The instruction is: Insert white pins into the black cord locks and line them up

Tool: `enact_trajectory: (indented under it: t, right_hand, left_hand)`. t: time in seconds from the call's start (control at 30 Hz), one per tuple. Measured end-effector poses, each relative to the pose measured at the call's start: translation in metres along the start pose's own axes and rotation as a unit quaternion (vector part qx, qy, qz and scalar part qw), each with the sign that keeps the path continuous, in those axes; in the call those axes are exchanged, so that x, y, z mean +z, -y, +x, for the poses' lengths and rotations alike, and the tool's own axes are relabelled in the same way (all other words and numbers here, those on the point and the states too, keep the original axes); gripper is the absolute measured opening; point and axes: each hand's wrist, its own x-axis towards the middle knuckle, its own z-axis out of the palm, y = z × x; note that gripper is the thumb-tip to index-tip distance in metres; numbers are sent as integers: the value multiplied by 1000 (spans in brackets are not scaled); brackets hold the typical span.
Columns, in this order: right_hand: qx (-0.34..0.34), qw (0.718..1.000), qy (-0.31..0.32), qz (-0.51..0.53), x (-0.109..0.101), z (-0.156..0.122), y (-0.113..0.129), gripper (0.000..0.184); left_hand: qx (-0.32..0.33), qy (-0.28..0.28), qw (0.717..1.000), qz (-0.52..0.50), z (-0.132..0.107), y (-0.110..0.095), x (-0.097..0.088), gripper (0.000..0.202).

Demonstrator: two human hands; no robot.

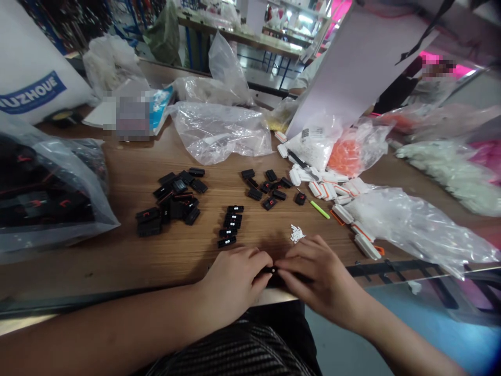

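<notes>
At the table's front edge, my left hand (237, 279) pinches a small black plastic connector housing (269, 270), mostly covered by the fingers. A pale dot shows at its right end. My right hand (323, 279) meets that end with thumb and forefinger drawn together; whatever they hold is hidden. Just beyond the right knuckles lies a small pile of white plastic pins (296, 233). A column of black housings (232, 223) with paired white dots is lined up ahead of my left hand.
Loose black housings form a heap (176, 198) at left and a smaller group (270, 187) in the middle. A green stick (320, 209) lies near white-and-orange parts (323, 189). Clear plastic bags (223, 130) cover the back; a bag of black parts (50, 188) stands left.
</notes>
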Motion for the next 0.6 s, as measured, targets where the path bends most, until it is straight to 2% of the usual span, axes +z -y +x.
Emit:
enact_trajectory:
  t: [0.1,0.17,0.27,0.43,0.6]
  right_hand:
    - [92,993,-67,0,-13,-1,-33,16]
    - [158,985,-61,-16,-20,-1,-57,19]
    - [205,978,-25,-21,-24,1,-79,20]
    - [250,967,42,12,-25,2,-77,19]
    - [283,958,50,6,-25,2,-69,19]
  left_hand:
    - [5,-12,1000,-8,-1,0,-1,8]
    - [4,-18,1000,-12,-2,1,-1,8]
    - [1,-19,1000,-18,-3,1,1,8]
    - [6,-23,999,-22,-2,2,3,8]
    - [4,-24,999,-22,-1,1,2,9]
